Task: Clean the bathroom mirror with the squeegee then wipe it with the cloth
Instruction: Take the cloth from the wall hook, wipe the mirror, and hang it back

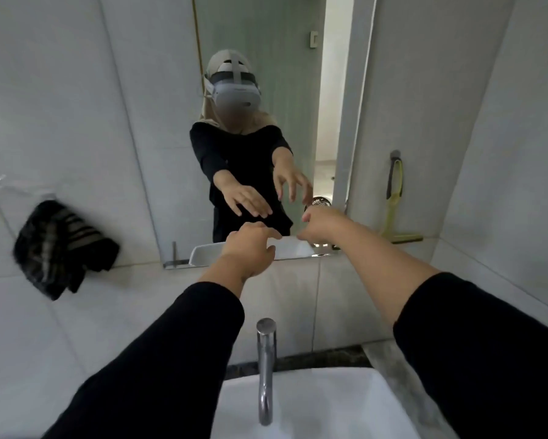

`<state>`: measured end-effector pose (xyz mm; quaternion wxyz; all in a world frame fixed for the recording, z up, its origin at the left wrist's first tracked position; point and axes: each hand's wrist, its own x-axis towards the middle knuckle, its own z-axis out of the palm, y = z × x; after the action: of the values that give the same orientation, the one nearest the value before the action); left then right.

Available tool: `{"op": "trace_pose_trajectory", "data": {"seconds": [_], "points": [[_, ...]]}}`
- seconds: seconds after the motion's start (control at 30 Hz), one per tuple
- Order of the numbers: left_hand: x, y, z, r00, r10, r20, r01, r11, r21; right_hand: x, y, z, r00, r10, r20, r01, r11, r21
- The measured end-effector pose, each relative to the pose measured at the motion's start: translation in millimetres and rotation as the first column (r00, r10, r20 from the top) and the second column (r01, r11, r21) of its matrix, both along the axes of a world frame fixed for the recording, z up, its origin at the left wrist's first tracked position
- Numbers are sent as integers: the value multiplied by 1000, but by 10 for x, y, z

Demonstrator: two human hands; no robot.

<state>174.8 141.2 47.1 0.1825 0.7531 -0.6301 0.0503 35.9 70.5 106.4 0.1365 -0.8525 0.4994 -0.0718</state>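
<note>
Reaching toward the tall frameless wall mirror (266, 42) at frame centre, left hand (249, 247) and right hand (321, 228) both show loosely spread fingers, gripping nothing. Yellow-green plastic squeegee (396, 201) hangs on the tiles at right; dark striped cloth (60, 248) hangs at left, both untouched.

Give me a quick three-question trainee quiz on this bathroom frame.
1. True or false: the right hand already grips the squeegee.
2. Where is the cloth? A) in the sink B) on the wall left of the mirror C) in the left hand
3. Fill in: the faucet stands over the ____.

Key: 1 false, it hangs on the wall right of the mirror, untouched. 2 B. 3 sink.
</note>
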Motion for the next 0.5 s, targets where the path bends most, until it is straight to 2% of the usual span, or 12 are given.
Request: {"op": "trace_pose_trajectory", "data": {"seconds": [0.3,0.4,0.5], "points": [[1004,1138,180,946,324,-30,-325,943,-72,1186,863,141,940,326,101,-326,945,-14],[1344,1469,175,898,431,-87,-440,890,-124,1584,1083,100,891,423,167,-430,903,8],[1679,1718,138,817,547,-179,-576,784,-231,2015,1268,25,826,499,262,-519,855,11]]}}
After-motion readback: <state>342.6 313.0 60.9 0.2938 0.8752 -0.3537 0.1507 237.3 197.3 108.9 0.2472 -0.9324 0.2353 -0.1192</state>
